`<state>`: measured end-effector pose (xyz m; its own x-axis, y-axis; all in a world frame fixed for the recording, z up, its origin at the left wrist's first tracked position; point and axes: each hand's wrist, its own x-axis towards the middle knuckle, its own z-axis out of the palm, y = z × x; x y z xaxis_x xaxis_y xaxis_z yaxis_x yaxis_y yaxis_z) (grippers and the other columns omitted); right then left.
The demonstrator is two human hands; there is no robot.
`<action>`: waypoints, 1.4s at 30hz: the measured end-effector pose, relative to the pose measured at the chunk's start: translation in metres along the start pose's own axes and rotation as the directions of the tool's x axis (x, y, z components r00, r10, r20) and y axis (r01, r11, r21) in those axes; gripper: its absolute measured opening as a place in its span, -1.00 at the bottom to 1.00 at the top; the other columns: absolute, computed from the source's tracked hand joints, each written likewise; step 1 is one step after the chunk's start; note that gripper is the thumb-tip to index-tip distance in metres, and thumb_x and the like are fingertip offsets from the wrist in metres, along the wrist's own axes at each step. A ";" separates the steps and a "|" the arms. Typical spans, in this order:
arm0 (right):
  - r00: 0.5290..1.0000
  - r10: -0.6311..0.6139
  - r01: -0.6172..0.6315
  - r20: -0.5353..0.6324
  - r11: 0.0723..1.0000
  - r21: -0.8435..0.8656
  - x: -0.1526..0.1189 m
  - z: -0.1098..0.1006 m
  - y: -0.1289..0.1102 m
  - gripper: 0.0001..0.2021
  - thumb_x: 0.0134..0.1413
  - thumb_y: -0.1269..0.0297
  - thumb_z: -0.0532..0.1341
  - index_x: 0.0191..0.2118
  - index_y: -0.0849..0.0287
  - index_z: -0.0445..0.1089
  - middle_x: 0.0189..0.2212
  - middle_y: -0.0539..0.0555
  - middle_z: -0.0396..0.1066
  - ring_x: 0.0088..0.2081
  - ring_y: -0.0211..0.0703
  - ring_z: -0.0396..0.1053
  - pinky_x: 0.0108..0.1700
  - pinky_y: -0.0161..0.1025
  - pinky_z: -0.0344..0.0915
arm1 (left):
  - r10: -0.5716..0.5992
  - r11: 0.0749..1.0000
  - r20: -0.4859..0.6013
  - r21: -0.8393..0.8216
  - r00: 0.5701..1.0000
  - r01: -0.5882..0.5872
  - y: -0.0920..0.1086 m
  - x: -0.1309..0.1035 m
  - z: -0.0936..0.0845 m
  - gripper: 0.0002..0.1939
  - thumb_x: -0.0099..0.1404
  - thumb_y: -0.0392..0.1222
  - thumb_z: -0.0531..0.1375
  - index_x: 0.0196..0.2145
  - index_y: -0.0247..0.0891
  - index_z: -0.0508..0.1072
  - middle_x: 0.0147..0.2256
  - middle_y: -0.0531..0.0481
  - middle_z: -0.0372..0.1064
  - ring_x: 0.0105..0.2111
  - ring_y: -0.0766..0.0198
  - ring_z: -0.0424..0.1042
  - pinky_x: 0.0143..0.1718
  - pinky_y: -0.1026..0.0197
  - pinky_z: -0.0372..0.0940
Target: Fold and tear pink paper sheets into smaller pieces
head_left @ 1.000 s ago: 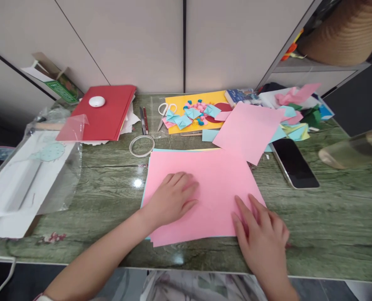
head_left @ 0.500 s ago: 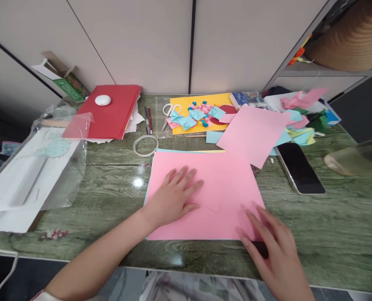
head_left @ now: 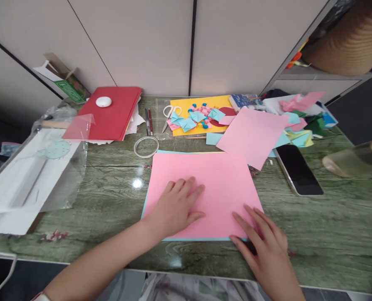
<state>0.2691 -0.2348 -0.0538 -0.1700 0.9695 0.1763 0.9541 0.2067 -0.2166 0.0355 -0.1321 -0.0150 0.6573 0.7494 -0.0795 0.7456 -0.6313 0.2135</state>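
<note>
A large pink paper sheet [head_left: 219, 184] lies on a stack with blue and yellow edges showing, on the green marbled table [head_left: 330, 225]. My left hand [head_left: 176, 207] rests flat on the sheet's lower left part, fingers spread. My right hand [head_left: 264, 246] presses with its fingertips on the sheet's lower right corner at the near edge. Neither hand holds anything.
A second pink sheet [head_left: 251, 133] lies behind, beside a black phone [head_left: 298, 169]. A yellow sheet [head_left: 198, 115] bears folded blue shapes and white scissors [head_left: 168, 113]. A tape ring [head_left: 146, 146], pens [head_left: 148, 121], a red folder [head_left: 110, 113] and a plastic bag [head_left: 32, 175] lie at the left.
The pink sheet has been squared up on the stack. My right hand slid toward the lower right corner; my left hand stayed pressing on the sheet.
</note>
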 end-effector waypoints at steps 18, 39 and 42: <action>0.999 0.031 -0.027 -0.020 0.979 0.201 0.004 -0.006 0.011 -0.55 0.01 0.26 0.18 0.06 0.10 0.18 0.11 0.14 0.11 0.13 0.06 0.05 0.10 0.04 0.06 | 0.122 0.992 -0.001 0.042 0.993 -0.121 -0.001 -0.005 0.015 -0.42 0.29 0.10 -0.15 0.17 -0.24 0.04 0.22 -0.18 -0.10 0.21 -0.02 -0.15 0.14 -0.09 -0.14; 0.670 -0.033 -0.676 0.742 0.385 0.628 0.080 -0.023 -0.049 -0.45 0.07 0.45 -0.10 0.23 0.14 -0.08 -0.75 -0.17 0.11 -0.66 -0.36 0.04 -0.57 -0.39 0.06 | 0.267 0.950 -0.083 0.188 0.960 -0.248 0.008 -0.017 0.025 -0.60 0.25 -0.25 0.00 0.02 -0.47 0.27 0.04 -0.26 0.25 0.03 0.02 0.23 0.06 0.02 0.07; 0.664 -0.050 -0.657 0.746 0.438 0.614 0.082 -0.017 -0.052 -0.42 0.07 0.46 -0.12 0.25 0.11 -0.16 -0.76 -0.17 0.12 -0.67 -0.36 0.09 -0.56 -0.40 0.11 | 0.275 0.951 -0.076 0.167 0.959 -0.259 0.007 -0.018 0.026 -0.57 0.23 -0.24 0.02 0.03 -0.48 0.26 0.06 -0.28 0.21 0.05 0.02 0.21 0.12 0.02 0.01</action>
<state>0.2098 -0.1688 -0.0115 -0.3443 0.7315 -0.5884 0.3779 -0.4657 -0.8002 0.0315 -0.1555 -0.0375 0.8265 0.5601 0.0563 0.5571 -0.8282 0.0611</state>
